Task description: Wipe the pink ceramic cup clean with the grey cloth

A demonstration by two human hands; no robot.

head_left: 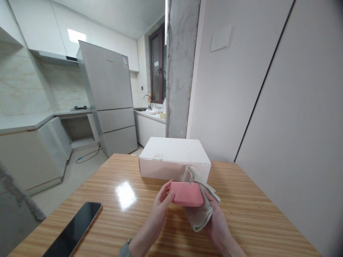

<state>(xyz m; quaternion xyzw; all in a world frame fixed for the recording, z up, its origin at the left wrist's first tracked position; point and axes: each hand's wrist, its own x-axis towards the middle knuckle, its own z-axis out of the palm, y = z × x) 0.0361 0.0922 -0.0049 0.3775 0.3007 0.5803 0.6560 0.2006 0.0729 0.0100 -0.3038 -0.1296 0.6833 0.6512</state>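
A small pink box-like object (186,194) with a notch in its upper edge is held above the table; its exact kind I cannot make out. My left hand (162,201) grips its left end between thumb and fingers. In my right hand (215,216) is a folded grey cloth (199,217), which lies against the right side and back of the pink object. The fingers of that hand are partly hidden by the cloth. Just behind both hands stands a closed white cardboard box (174,151).
A black smartphone (75,228) lies on the striped wooden table (115,221) at the left. A white wall (257,89) borders the right side. Beyond the table are a grey pillar (180,71), a silver refrigerator (112,85) and a sink counter (150,116).
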